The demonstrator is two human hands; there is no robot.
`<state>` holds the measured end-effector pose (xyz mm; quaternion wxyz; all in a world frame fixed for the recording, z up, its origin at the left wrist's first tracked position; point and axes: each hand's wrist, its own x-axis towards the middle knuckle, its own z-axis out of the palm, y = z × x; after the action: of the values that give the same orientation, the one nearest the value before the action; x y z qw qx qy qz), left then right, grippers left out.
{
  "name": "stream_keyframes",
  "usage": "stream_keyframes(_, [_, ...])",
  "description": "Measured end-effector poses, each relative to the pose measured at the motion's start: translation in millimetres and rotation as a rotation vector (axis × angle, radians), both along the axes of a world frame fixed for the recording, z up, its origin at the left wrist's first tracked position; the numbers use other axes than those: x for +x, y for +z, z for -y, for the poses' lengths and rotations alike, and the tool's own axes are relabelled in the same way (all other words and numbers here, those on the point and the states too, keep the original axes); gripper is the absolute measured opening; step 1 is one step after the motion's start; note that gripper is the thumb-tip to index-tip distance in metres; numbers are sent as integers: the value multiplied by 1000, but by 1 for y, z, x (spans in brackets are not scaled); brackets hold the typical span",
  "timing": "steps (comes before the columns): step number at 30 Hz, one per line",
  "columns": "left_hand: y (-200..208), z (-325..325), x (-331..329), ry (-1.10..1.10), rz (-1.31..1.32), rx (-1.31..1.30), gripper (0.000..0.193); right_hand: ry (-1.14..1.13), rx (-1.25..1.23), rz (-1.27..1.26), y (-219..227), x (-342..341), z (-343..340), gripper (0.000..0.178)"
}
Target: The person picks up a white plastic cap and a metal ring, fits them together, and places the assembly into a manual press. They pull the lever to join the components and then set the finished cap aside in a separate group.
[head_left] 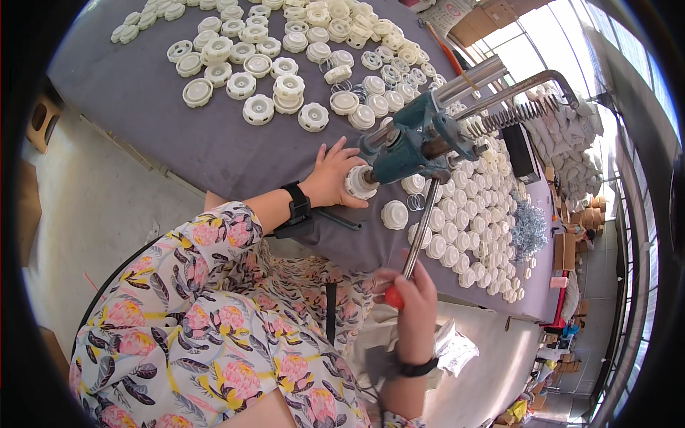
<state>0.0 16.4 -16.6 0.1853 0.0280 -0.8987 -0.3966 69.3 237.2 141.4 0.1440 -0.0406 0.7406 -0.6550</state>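
A green hand press (407, 153) stands on the table, its metal lever (421, 232) slanting down toward me. Under the press's ram sits a round white plastic cap (360, 184). My left hand (332, 178) steadies this cap, fingers on its far side and thumb on the near side. Around the lever's lower end, by its red ball knob (394, 297), my right hand (417, 292) is closed; it is slightly blurred. Beside the press lie a loose white cap (394, 215) and a small wire spring (415, 202).
Several white notched caps (241, 85) are spread over the far left of the grey-covered table (135, 78). Rows of smooth white caps (464, 214) fill the right side, with a heap of metal springs (528, 228) beyond. A coil spring (514, 118) juts from the press.
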Motion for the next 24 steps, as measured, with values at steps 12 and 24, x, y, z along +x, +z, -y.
stream_keyframes(12, [7, -5, 5, 27, -33, -18, 82, 97, 185, 41, -88, -25, 11, 10])
stream_keyframes(24, [17, -6, 10, -14, -53, -23, 76, -19, 385, -574, -83, -13, -7, 59])
